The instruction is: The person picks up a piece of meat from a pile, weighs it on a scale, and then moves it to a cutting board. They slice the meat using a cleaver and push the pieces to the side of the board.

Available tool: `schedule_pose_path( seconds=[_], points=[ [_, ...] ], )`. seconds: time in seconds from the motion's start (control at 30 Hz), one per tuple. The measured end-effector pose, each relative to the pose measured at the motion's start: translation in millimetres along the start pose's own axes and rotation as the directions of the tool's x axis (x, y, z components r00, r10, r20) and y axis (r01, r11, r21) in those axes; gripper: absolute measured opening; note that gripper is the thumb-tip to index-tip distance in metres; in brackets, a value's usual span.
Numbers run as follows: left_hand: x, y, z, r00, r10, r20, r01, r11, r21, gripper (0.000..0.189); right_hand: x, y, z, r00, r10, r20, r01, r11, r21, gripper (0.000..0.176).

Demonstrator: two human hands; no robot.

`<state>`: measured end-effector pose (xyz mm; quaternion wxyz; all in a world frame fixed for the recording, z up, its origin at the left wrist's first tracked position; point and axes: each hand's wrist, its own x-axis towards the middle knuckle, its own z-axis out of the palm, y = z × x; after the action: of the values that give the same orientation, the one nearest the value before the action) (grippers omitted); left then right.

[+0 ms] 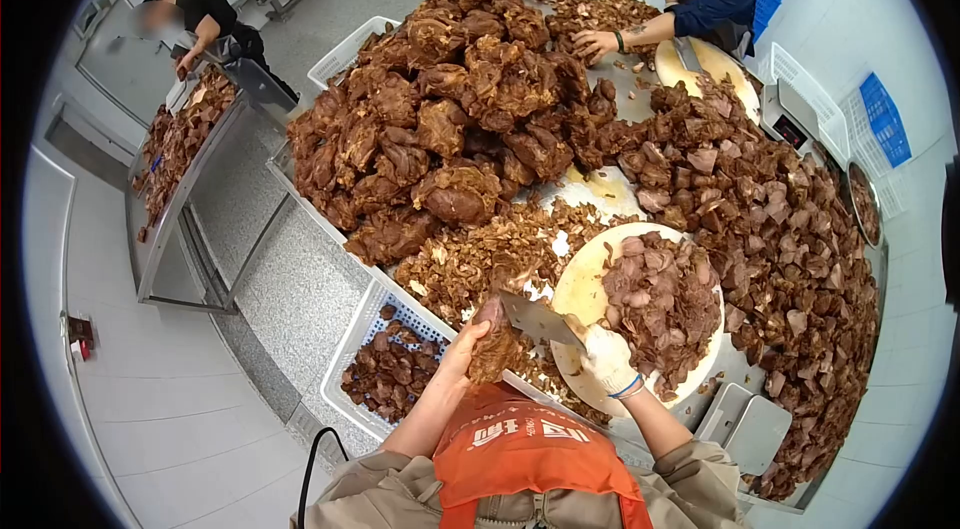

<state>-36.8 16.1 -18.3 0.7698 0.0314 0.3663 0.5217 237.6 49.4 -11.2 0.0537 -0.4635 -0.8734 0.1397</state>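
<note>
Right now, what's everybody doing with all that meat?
The camera wearer's left hand holds a chunk of cooked meat, and the gloved right hand grips a cleaver beside it. Sliced meat lies on the round cutting board. A big pile of meat covers the steel table. Across it, a co-worker's hand rests on the pile.

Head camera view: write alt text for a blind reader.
The left hand grips a chunk of meat while the gloved right hand holds a cleaver by it, beside a round cutting board heaped with slices. A steel table bearing a meat pile lies ahead.
</note>
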Motion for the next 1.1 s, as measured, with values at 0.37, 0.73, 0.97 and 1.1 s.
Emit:
schedule_pose_path(
  seconds=[0.37, 0.73, 0.97, 1.1],
  points=[
    [5.6, 12.4, 13.3, 0.945, -0.154, 0.289, 0.228, 0.943, -0.242, 0.041, 4.5, 25.4, 19.3, 0.975, 0.081, -0.208, -0.059, 0.992, 0.108, 0.051],
    [3.4, 14.7, 31.1, 0.998, -0.029, -0.047, 0.049, 0.849, 0.526, 0.052, 7.1, -27.7, -69.5, 0.97, -0.136, -0.202, 0.153, 0.986, 0.073, 0.059],
    [4.5, 7.7, 22.1, 0.996, -0.058, 0.072, 0.055, 0.998, 0.043, 0.045, 10.4, -20.1, -79.9, 0.954, -0.245, -0.171, 0.257, 0.965, 0.049, 0.058],
    [-0.4, 11.0, 27.6, 0.936, -0.141, 0.321, 0.117, 0.989, 0.091, 0.046, 5.9, -7.5, -70.5, 0.976, -0.173, -0.131, 0.18, 0.983, 0.042, 0.057]
  ],
)
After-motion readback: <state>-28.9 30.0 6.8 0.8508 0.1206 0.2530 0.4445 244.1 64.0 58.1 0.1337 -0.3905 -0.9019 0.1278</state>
